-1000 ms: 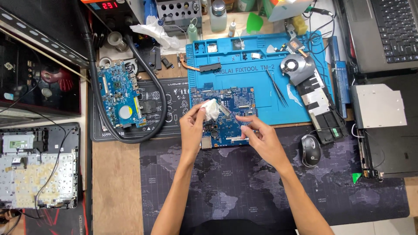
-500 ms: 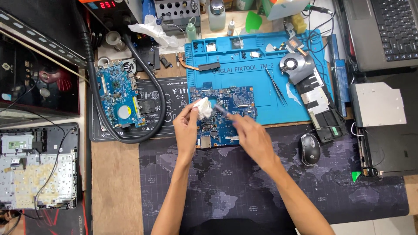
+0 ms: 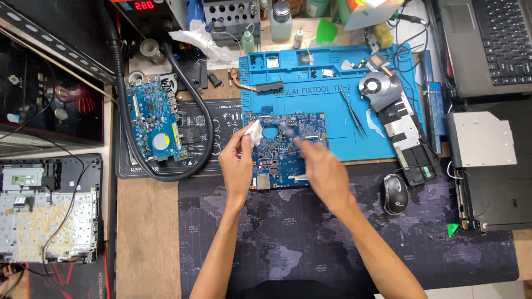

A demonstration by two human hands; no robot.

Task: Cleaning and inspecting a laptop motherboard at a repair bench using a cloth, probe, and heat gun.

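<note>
A blue laptop motherboard (image 3: 277,160) lies half on the blue silicone work mat (image 3: 332,105) and half on the dark desk mat (image 3: 310,243). My left hand (image 3: 237,163) rests at the board's left edge and pinches a small white wipe (image 3: 254,133) against its top left corner. Over the board's right half my right hand (image 3: 321,169) appears blurred, fingers stretched toward the centre. Whether it holds anything is unclear.
Tweezers (image 3: 353,113), a cooling fan with heat pipe (image 3: 382,88) and small parts lie on the blue mat. A second blue board (image 3: 155,119) ringed by a black hose sits left, and a mouse (image 3: 395,194) right. An optical drive (image 3: 481,138) and laptops are far right, a keyboard frame (image 3: 50,216) far left.
My right hand slid left and up, from the board's lower right edge to over its right half. My left hand stayed at the top left corner with the wipe.
</note>
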